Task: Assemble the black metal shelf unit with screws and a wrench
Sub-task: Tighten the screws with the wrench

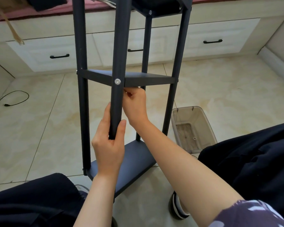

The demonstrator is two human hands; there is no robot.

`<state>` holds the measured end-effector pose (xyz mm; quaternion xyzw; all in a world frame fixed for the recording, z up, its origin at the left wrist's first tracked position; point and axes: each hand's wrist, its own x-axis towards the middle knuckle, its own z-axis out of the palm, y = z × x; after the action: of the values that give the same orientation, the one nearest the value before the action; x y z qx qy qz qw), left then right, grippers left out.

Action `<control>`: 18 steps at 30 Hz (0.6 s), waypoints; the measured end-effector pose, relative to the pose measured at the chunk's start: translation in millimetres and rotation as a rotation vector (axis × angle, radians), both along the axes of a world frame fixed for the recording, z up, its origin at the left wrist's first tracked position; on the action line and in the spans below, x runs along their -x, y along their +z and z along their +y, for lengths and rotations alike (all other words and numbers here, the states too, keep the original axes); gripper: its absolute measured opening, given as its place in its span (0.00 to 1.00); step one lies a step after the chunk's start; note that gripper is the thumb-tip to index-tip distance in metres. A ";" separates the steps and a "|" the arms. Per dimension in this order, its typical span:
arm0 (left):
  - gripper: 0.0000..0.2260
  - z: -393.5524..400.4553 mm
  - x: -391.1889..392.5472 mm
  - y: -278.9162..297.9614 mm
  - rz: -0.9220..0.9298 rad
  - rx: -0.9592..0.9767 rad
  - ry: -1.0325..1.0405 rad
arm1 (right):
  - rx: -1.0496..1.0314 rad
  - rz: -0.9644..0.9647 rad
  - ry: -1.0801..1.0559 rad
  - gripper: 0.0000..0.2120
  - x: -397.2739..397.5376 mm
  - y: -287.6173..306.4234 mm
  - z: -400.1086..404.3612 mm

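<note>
Gripping the near black metal upright post (116,89), the left hand (109,145) steadies it; the right hand (134,104) pinches something unseen under the middle black shelf panel (147,80), best kept square to the silver screw head (117,81).

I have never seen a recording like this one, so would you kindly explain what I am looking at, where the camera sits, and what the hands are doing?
There is no machine here: a seated person is putting together a black metal shelf unit, and the single picture comes from a camera worn on their head, looking forward and down. That is why you see their own forearms and dark trousers at the bottom.

The left hand grips the nearest upright post low down. The right hand reaches in just under the middle shelf, behind a silver screw head, fingers pinched; whether it holds anything I cannot tell.

On the tiled floor stand the unit's bottom shelf and a clear plastic bin. A black cable lies at the left, with white drawers behind.
</note>
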<state>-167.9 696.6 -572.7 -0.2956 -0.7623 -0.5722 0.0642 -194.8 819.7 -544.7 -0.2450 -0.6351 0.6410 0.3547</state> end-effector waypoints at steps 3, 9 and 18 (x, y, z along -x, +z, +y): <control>0.24 1.1 0.3 -1.4 0.014 -0.011 -0.001 | 0.033 0.012 -0.018 0.17 4.1 1.6 2.6; 0.24 5.0 1.3 -4.6 0.019 -0.058 0.007 | -0.057 0.009 -0.018 0.16 -3.3 -1.2 7.2; 0.24 7.8 1.2 -7.0 0.024 -0.095 0.033 | -0.123 -0.089 0.150 0.08 -64.3 5.4 17.8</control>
<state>-169.1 704.4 -579.7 -0.2863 -0.7383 -0.6030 0.0967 -130.5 837.5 -539.2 -0.2028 -0.7050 0.6138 0.2916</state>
